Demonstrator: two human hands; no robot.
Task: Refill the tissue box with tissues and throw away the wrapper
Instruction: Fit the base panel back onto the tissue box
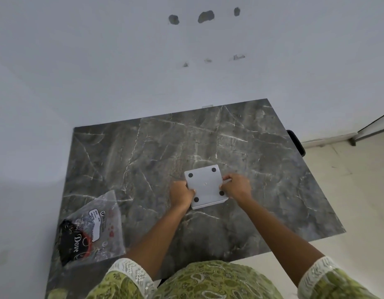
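Item: white tissue box [205, 184], underside up, mid-table [262, 147], bare marble all round. I see left hand [181, 194] and right hand [236, 187] clamped on its sides. Wrapper [93, 229] overhangs near-left edge.

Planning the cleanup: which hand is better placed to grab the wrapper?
Left. The left hand is nearer the wrapper, which lies at the table's left edge; the right hand is beyond the tissue box.

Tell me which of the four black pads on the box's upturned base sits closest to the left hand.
The near-left pad on the white box, right beside the left hand. The other three lie farther back or toward the right hand.
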